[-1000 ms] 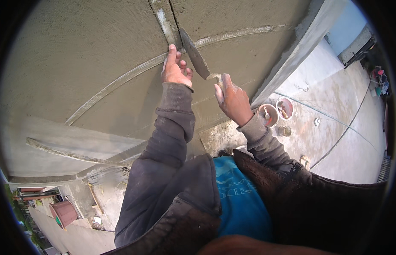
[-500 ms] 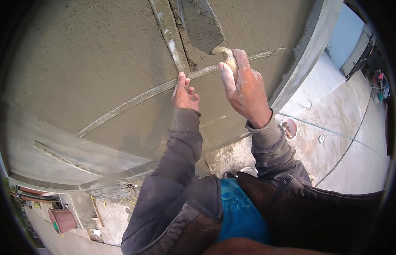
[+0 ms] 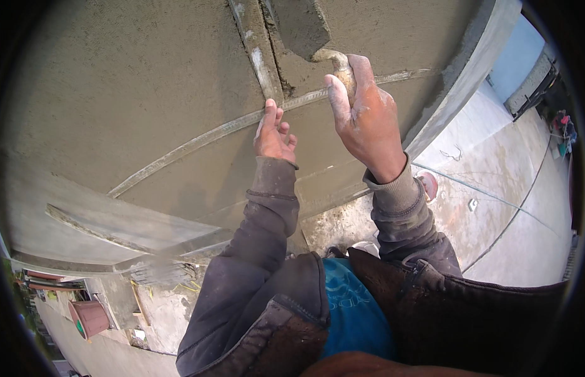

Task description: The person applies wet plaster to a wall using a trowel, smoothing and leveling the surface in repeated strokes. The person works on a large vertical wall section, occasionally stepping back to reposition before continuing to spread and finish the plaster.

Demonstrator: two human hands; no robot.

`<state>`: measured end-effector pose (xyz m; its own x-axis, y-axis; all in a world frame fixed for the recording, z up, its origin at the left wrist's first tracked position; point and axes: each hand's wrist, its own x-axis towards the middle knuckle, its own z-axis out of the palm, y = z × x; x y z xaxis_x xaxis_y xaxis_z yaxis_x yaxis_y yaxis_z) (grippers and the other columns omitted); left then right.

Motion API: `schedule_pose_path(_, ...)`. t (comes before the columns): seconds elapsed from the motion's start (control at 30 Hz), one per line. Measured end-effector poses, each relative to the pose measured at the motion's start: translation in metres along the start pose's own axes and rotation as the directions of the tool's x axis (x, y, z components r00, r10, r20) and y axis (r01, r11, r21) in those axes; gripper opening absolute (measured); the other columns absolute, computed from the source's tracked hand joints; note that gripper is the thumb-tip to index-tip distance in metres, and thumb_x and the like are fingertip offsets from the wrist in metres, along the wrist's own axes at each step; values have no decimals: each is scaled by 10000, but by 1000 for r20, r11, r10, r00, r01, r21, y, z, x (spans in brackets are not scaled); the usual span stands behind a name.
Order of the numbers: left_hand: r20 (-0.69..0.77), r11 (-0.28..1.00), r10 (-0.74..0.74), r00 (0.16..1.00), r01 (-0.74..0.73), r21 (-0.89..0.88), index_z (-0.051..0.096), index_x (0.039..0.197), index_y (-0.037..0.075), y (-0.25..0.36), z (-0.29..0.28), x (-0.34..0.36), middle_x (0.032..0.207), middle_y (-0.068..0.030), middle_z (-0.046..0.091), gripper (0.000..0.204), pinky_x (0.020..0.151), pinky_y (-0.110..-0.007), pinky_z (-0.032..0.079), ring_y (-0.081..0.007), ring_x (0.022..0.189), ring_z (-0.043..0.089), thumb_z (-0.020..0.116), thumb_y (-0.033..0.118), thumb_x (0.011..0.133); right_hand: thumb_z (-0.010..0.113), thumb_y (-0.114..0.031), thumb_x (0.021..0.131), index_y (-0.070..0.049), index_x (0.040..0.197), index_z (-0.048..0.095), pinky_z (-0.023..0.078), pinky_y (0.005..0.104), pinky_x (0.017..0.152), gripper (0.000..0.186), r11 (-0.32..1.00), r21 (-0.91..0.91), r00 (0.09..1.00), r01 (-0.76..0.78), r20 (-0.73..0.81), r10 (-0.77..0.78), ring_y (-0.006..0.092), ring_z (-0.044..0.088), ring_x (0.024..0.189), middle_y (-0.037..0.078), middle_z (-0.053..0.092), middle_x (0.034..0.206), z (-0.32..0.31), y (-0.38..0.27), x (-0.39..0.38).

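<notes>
My right hand (image 3: 371,122) is wrapped round the handle of a mortar-smeared trowel (image 3: 300,28). The trowel's grey blade points up, against the wet plastered wall (image 3: 148,81). To the left, my left hand (image 3: 275,135) has its fingers partly curled and apart. A raised fingertip touches or nearly touches the lower end of a long, mortar-stained wooden strip (image 3: 258,63). Along the strip's right side runs a dark, narrow groove. Just below that end, a thin ridged band (image 3: 207,133) curves across the plaster.
A pale wall edge (image 3: 456,81) bounds the plaster on the right. Lower down are a concrete floor (image 3: 500,232) and a reddish bucket (image 3: 429,186) by my right forearm. Another strip (image 3: 94,231) lies against the lower left wall; a brownish-red tub (image 3: 89,318) stands beyond.
The trowel and my right hand have shifted slightly upward in view. My left hand stays by the strip's lower end, and the view has tilted a little.
</notes>
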<state>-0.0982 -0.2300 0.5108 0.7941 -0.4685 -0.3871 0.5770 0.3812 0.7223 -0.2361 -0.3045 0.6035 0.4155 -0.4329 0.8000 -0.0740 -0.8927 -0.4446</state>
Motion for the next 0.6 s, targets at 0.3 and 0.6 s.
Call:
schedule_pose_path(0.3,-5,999,9,1000,-9,32,633,1145,159,-2,-1,-1,1069,75,565,477,715,-297,383,-85,857,457,786,487,834,629,-212,951,-34,1104,471,460,448,472,283,995,-97,992,-15,123,27,382,628,578,184,610,665,9,12,-33)
schedule_pose_path(0.6,-10,999,24,1000,-24,21,623,1156,155,-1,-1,0,1077,71,571,500,709,-302,384,-94,862,464,795,487,825,602,-224,958,-51,1065,445,493,487,520,257,976,-170,926,-134,330,184,413,643,641,193,638,720,16,27,-80)
